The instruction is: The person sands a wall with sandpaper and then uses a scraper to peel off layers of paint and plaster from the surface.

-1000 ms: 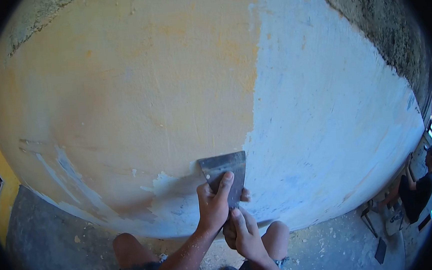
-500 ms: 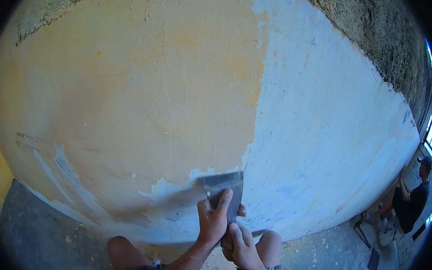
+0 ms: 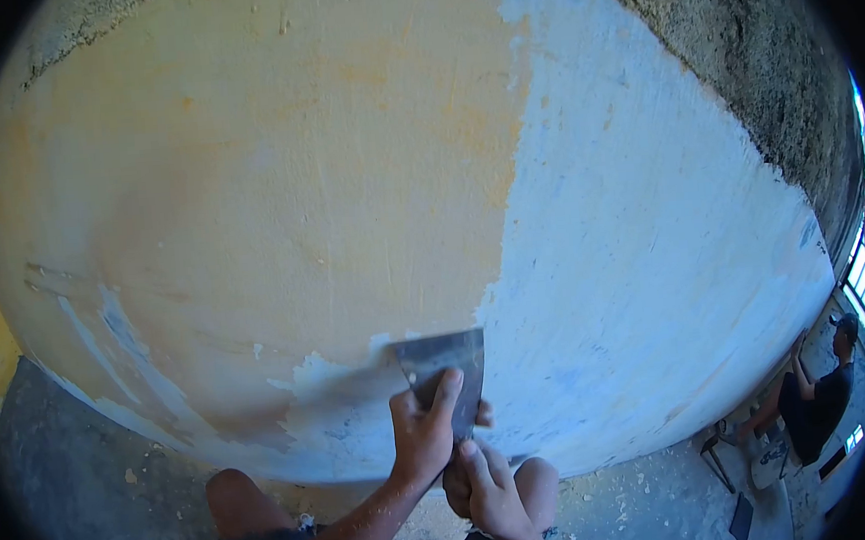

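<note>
A wide, flat metal scraper (image 3: pixel 446 357) has its blade edge at the wall, along the ragged border between tan paint and the pale scraped area. My left hand (image 3: pixel 424 433) is closed around the lower blade, its thumb lying along the face. Below it, my right hand (image 3: pixel 490 492) is closed around the handle, which its fingers mostly hide. The tan paint (image 3: pixel 297 199) covers the wall's left and upper part. To the right lies the pale bluish-white surface (image 3: pixel 632 256), where the tan coat is gone.
Both my knees (image 3: pixel 243 499) are bent close to the wall's foot. Paint flakes dot the grey floor (image 3: pixel 75 466). At far right another person (image 3: pixel 818 404) sits facing the wall, beside a hammer-like tool (image 3: pixel 717 459). Rough bare cement (image 3: pixel 737 38) borders the wall's upper right.
The scraper has moved slightly up the wall, with both hands keeping their hold. The view has shifted a little, so the wall appears slightly farther left and higher.
</note>
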`<state>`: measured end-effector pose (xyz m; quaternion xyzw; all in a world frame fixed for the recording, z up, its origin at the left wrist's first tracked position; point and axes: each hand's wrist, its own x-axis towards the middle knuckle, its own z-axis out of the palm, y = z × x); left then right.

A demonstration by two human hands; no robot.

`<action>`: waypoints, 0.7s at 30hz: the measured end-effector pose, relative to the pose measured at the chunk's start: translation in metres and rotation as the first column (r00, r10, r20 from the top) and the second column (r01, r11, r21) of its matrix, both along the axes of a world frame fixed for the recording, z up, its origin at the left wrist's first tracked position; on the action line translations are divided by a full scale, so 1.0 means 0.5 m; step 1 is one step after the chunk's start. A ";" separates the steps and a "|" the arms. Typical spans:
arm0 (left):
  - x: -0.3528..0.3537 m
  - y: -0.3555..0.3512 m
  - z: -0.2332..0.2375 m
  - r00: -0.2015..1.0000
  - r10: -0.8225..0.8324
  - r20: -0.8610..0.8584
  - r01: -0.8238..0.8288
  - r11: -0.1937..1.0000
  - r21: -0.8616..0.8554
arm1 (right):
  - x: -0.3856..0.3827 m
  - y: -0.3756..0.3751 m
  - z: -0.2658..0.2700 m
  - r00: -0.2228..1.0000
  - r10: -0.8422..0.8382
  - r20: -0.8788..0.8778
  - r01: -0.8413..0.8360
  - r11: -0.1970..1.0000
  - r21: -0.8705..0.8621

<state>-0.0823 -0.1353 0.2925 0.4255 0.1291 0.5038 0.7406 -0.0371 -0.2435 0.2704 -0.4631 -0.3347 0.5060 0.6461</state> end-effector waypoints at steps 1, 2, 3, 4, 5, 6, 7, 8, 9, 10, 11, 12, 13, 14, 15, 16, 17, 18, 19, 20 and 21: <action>0.001 -0.001 -0.004 1.000 0.014 -0.005 -0.014 1.000 0.008 | 0.001 -0.001 0.000 1.000 0.007 -0.027 -0.008 1.000 -0.030; 0.001 -0.003 -0.009 1.000 0.025 -0.014 -0.025 1.000 0.007 | 0.002 0.004 0.001 1.000 0.007 -0.028 -0.008 1.000 -0.030; 0.002 0.010 -0.001 0.999 0.002 -0.038 0.000 0.999 0.037 | 0.000 0.014 0.017 0.999 -0.021 -0.026 0.021 1.000 -0.002; 0.006 0.021 0.023 0.999 -0.001 -0.041 0.003 1.000 0.030 | 0.002 0.026 0.035 0.999 -0.049 -0.023 0.050 0.998 0.028; 0.007 0.030 0.055 0.999 -0.013 -0.030 0.015 0.998 0.056 | 0.010 0.038 0.049 0.999 -0.030 -0.038 0.033 0.996 0.078; 0.006 0.034 0.071 1.000 -0.022 -0.019 0.024 0.996 0.086 | 0.010 0.033 0.051 0.999 -0.031 -0.041 0.034 0.997 0.076; 0.007 0.035 0.067 1.000 -0.026 -0.001 0.026 0.993 0.112 | 0.009 0.028 0.057 0.999 -0.018 -0.030 0.020 0.997 0.079; 0.005 0.026 0.057 1.000 -0.022 0.000 0.021 0.993 0.119 | 0.006 0.025 0.067 1.000 -0.004 -0.017 0.006 0.996 0.088; 0.001 0.011 0.043 1.000 -0.012 -0.008 0.013 0.995 0.096 | -0.004 0.011 0.070 0.999 -0.008 -0.050 0.009 1.000 0.027; 0.000 0.008 0.037 1.000 -0.003 -0.014 0.004 0.997 0.076 | -0.003 0.013 0.077 0.999 -0.004 -0.046 0.006 0.999 0.039; 0.002 0.013 0.033 1.000 0.004 -0.023 -0.002 0.995 0.097 | -0.002 0.012 0.081 0.998 0.006 -0.069 -0.004 1.000 0.022; 0.001 0.015 0.048 1.000 0.001 -0.027 0.002 0.996 0.092 | -0.002 0.009 0.081 0.995 0.011 -0.097 -0.011 1.000 -0.003; 0.000 0.022 0.079 0.999 -0.004 -0.035 0.007 0.995 0.101 | 0.003 0.019 0.083 0.999 -0.009 -0.050 0.012 0.999 0.044; 0.001 0.029 0.102 0.999 -0.009 -0.046 0.014 0.994 0.107 | 0.008 0.023 0.090 0.998 -0.014 -0.054 0.016 0.999 0.037; 0.006 0.035 0.114 1.000 -0.007 -0.021 0.009 0.993 0.115 | 0.013 0.028 0.101 0.999 0.007 -0.047 -0.005 0.998 0.056; 0.009 0.028 0.109 1.000 -0.004 -0.015 0.005 0.993 0.120 | 0.018 0.031 0.111 0.999 0.034 -0.033 -0.032 0.996 0.083; 0.010 0.017 0.096 1.000 0.004 0.005 -0.005 0.996 0.084 | 0.015 0.017 0.107 0.998 0.045 -0.037 -0.043 0.997 0.057; 0.007 0.007 0.086 1.000 0.013 0.022 -0.014 0.999 0.051 | 0.016 0.006 0.108 0.998 0.050 -0.033 -0.048 0.996 0.072; 0.002 0.002 0.078 1.000 0.021 -0.006 -0.020 0.993 0.116 | 0.019 -0.005 0.109 0.997 0.059 -0.055 -0.059 0.998 0.000; 0.004 0.008 0.074 1.000 0.024 -0.007 -0.023 0.992 0.121 | 0.019 -0.014 0.110 0.995 0.062 -0.080 -0.068 0.994 -0.081; 0.007 0.010 0.080 1.000 0.017 0.011 -0.018 0.994 0.105 | 0.015 -0.013 0.117 0.994 0.068 -0.083 -0.074 0.995 -0.070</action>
